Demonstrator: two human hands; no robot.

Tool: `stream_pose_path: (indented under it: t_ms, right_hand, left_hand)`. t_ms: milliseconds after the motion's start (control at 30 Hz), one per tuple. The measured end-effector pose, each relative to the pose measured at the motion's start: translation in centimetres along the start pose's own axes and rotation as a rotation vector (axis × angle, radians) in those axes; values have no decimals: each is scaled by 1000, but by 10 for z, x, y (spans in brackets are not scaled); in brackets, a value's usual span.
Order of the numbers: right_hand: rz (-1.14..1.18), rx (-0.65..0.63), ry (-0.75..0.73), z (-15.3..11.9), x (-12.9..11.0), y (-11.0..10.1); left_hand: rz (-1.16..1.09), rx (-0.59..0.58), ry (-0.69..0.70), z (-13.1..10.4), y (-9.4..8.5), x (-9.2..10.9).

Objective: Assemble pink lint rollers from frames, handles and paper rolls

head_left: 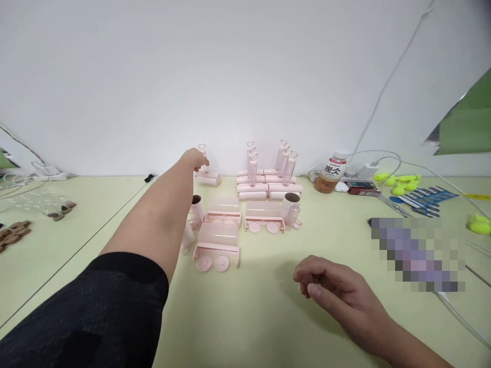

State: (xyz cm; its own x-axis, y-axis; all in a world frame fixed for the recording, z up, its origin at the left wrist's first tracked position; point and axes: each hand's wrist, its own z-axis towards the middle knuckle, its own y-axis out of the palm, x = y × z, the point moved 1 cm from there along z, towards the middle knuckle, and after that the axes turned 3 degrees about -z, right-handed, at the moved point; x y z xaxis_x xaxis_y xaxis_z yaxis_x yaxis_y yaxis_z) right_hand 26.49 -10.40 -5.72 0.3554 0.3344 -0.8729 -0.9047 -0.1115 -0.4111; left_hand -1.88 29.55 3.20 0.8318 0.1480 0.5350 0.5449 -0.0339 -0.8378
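Observation:
At the back of the table, my left hand (195,159) is closed at a slim pink tube with a heart-shaped loop (202,147); the fingers partly cover it. A pink cylindrical case (208,178) lies just below that hand. My right hand (337,301) is held over the front right of the table, fingers loosely curled, thumb apart, holding nothing. Between the hands are pink frames with clear covers (218,234), pink discs (204,263) and a white paper roll (290,203). Behind them, several heart-loop tubes (252,170) stand among stacked pink cylindrical cases (252,191).
A labelled bottle of brown drink (332,171) stands at the back right. Near it lie a red box (362,188), yellow-green pieces (405,184), blue striped cards (433,198) and white cables. A pixelated object (416,255) lies at the right. Brown pieces (15,232) are at the far left.

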Motion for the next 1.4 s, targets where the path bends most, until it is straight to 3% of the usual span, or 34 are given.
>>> stream_pose_path:
  t_ms: [200,433,667,1067,1200,1400]
  right_hand:
    - [-19,-7,19,0,3,1]
    - [-30,-7,28,1,4,0]
    - [-38,-6,45,2,9,1]
    - [-21,1,48,2,9,0]
    - [-4,4,44,3,8,2]
    - [7,-37,82,5,9,10]
  left_hand:
    - [78,44,-57,0,-6,5]
    - [83,60,15,2,-11,19]
    - [47,88,1,-4,-10,19]
    - [34,2,-56,-11,-19,24]
    - [206,-43,-79,-15,-32,29]
    - [492,151,69,-55,-49,51]
